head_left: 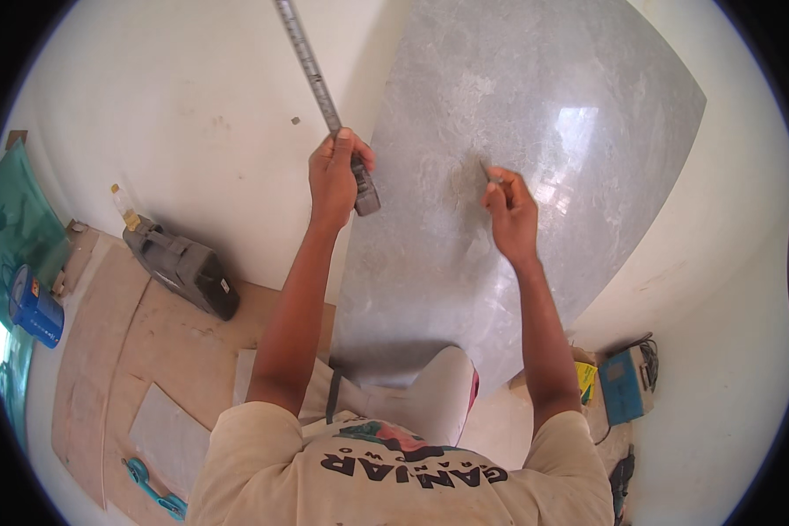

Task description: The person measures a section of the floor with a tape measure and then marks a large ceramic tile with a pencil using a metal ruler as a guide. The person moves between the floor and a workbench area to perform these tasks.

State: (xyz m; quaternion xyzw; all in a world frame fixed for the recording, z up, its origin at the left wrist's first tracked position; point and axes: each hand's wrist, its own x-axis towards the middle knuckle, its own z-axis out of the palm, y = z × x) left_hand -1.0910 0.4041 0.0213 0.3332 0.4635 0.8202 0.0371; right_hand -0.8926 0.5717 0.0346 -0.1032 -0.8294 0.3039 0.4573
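Note:
My left hand [335,175] is closed around a long graduated ruler [309,66] with a dark block at its lower end. The ruler slants up and to the left, past the left edge of a large polished grey slab [438,254]. Over the middle of that slab is my right hand [511,206], its fingers pinched on a thin, dark, pencil-like stick [485,171]. The stick's tip points up and left; whether it touches the surface I cannot tell. Most of the stick is hidden by my fingers.
At left, a black hard case [184,267] leans on the pale wall, near a small bottle [124,207] and a blue bucket [35,305]. A teal-handled tool [153,486] lies at lower left by a grey tile piece [171,438]. A blue box [624,386] stands at right.

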